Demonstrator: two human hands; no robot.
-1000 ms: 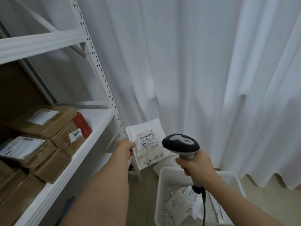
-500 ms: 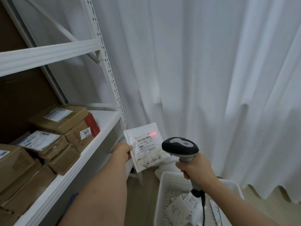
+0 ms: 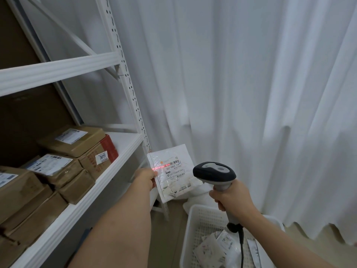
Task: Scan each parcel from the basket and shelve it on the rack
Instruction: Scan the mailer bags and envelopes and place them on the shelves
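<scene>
Parcel [image 3: 174,174], a flat white mailer, held up in the air between the rack [image 3: 123,78] and the basket [image 3: 195,213], label facing the camera. Pinched at its left edge by the left hand [image 3: 145,176], fingers curled round the border. Crossed by a red scan line running over the barcode near the top of the label (and spilling a little onto the fingertips). Just to the right, a dark-headed scanner [image 3: 215,174], grasped round its grey handle by the right hand [image 3: 230,198], head aimed at the parcel, black cable hanging down from the handle into the basket. Below, white perforated basket on the floor, with more white mailers [image 3: 212,250] lying inside. To the left, white rack with a shelf [image 3: 108,176] carrying stacked brown cardboard boxes [image 3: 71,141]; one box end tagged 3011 [image 3: 101,157]. Bare stretch of shelf beside the boxes, near the rack's upright post. Behind everything, white curtains [image 3: 251,93] hanging to the floor.
</scene>
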